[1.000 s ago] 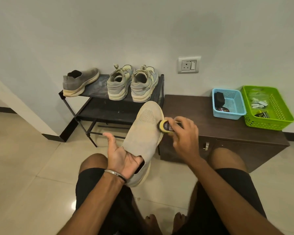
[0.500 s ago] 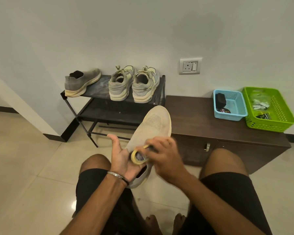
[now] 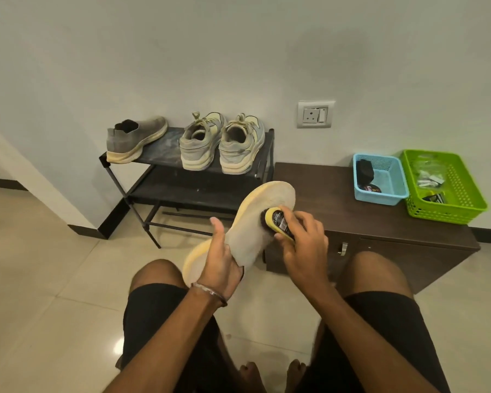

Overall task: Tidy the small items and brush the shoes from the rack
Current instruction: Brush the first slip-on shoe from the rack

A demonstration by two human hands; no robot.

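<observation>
Right hand [image 3: 301, 242] grips a yellow-backed brush [image 3: 278, 224], dark bristles pressed to the pale knit upper of a shoe [image 3: 255, 231]; left hand [image 3: 221, 262] clasps that shoe's heel, thumb raised, foam sole tilted leftward. Brushing appears under way: a grey slip-on [image 3: 133, 140] and two laced sneakers [image 3: 221, 143] wait on the metal rack [image 3: 187, 182]. Small items already lie in perforated plastic baskets, blue [image 3: 380, 180] and green [image 3: 444, 185].

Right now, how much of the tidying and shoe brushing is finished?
Done, it seems: small items lie in the blue basket and green basket. In hand: the left hand holds one grey shoe while the right hand presses the brush on it. Left: the matching grey shoe and two sneakers wait on the rack; whether they are brushed, I cannot tell.
</observation>
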